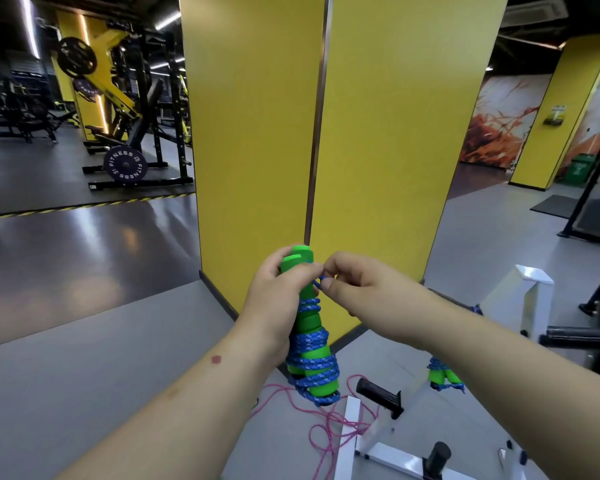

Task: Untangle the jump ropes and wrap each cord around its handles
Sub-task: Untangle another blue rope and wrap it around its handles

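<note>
Gym floor, grey, w/ a big yellow pillar [326,133] straight ahead and weight racks [136,109] off to the left. Left hand [278,299] grips the upper part of a pair of green foam handles [309,327], held roughly upright in front of the pillar. Blue cord [312,368] is wound round the handles in several bands, thickest near the bottom, looser turns higher up. Right hand [357,285] pinches the blue cord's end betw. thumb and fingers, just beside the handles' top, touching the left hand's fingertips. Below, a pink cord [326,424] lies loose and tangled on the floor, running over a white metal frame [350,441] w/ black grips. Second green-handled rope [444,375], already wrapped in blue cord, sits on the frame under the right forearm, well apart from the one in hand.
</note>
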Tool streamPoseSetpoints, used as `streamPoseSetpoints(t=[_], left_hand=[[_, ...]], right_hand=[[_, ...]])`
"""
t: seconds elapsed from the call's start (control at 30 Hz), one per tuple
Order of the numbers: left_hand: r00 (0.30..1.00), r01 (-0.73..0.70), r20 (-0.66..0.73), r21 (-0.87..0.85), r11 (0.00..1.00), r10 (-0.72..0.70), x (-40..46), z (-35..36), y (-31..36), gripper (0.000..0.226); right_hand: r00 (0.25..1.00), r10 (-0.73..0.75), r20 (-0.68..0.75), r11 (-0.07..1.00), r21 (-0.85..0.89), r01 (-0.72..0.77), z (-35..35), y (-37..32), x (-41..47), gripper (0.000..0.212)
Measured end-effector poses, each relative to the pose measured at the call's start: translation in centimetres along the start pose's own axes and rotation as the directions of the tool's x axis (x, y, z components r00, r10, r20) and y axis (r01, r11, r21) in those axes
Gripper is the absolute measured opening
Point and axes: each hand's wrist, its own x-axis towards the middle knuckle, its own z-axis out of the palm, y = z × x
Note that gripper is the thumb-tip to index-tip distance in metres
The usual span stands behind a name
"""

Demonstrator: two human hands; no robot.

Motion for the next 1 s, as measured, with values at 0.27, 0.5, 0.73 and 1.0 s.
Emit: streamPoseSetpoints(t=[0.27,0.5,0.73,1.0], left_hand=[[0.971,0.158,0.190,-0.066,0.985,-0.143,-0.4,0.8,-1.5,0.012],[0.946,0.044,0.311,0.161,0.986,-0.093,0.8,-0.8,-1.5,0.033],[0.938,-0.296,0.306,0.462,0.836,0.163,0.2,-1.0,-1.7,0.052],[0.856,-0.492,0.227,0.633,0.598,0.464,-0.5,-0.4,-0.9,0.037]], right_hand=[[0.891,0.342,0.298,0.611,0.650,-0.452,1.7,2.5,0.1,0.021],[0.868,0.341,0.360,0.440,0.755,-0.486,1.7,4.1,0.2,0.027],[0.931,0.299,0.208,0.520,0.783,-0.342,2.2,3.9,1.2,0.032],[0.965,0.257,0.053,0.527,0.829,-0.186,2.3,2.1,1.8,0.004]])
